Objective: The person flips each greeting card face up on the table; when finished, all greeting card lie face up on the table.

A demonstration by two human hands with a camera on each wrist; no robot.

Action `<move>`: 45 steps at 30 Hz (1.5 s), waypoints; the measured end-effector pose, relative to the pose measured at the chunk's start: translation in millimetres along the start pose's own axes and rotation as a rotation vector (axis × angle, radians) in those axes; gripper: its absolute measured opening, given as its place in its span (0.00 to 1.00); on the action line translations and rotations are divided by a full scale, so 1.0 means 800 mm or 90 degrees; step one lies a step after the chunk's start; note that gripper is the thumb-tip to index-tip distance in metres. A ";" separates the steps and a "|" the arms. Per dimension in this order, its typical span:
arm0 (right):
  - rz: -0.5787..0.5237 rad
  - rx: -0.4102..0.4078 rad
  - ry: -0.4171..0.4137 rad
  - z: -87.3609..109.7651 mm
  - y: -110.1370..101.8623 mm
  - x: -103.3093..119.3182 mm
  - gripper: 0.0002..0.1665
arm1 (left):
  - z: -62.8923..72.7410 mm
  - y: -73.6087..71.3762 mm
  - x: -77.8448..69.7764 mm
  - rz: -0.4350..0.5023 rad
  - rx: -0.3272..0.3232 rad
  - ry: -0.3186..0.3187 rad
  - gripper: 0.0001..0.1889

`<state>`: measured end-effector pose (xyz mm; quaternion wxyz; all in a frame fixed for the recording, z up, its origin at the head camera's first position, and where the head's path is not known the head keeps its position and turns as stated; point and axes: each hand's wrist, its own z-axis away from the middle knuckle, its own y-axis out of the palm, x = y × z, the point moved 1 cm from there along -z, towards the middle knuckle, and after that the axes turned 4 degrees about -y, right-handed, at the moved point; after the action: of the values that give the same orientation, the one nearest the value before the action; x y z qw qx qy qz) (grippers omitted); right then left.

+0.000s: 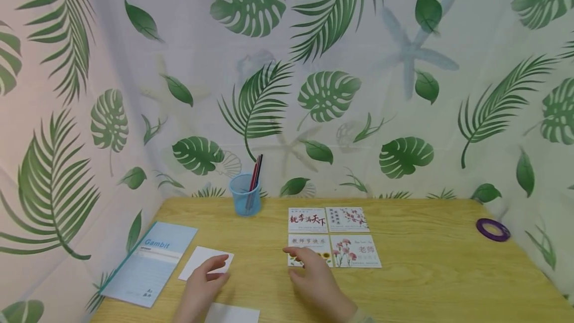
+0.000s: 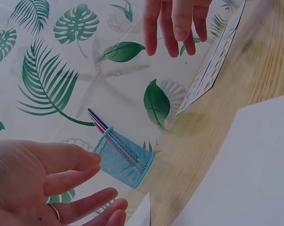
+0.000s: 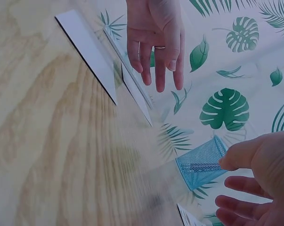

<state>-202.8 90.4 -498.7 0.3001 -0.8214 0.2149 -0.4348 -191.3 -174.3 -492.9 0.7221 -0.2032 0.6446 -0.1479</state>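
Note:
My left hand (image 1: 206,282) hovers with loosely bent fingers over a blank white card (image 1: 194,264) on the left; nothing is between its fingers. A second white card (image 1: 234,314) lies nearer the front edge of the view. Empty and relaxed, my right hand (image 1: 317,283) overlaps the lower edge of the sunflower card (image 1: 309,241) and hides part of it. Beside that lies a card with pink flowers (image 1: 346,252). Behind these two are a card with large red characters (image 1: 307,221) and one with red blossom branches (image 1: 352,218), all grouped in a block.
At the far left lies a blue-and-white Gambit notebook (image 1: 150,263). A blue mesh pen cup (image 1: 245,198) holding pencils (image 1: 255,173) stands at the back of the wooden table (image 1: 426,273). A purple tape ring (image 1: 493,230) is at the right. Leaf-print cloth (image 1: 350,163) hangs behind.

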 end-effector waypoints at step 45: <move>-0.038 0.251 -0.418 0.032 0.059 0.015 0.19 | 0.031 -0.028 0.024 -0.168 0.100 -0.124 0.23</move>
<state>-179.4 56.7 -535.0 0.4924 -0.8493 -0.0045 -0.1900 -163.3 -200.5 -496.2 0.7690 -0.2428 0.5257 -0.2709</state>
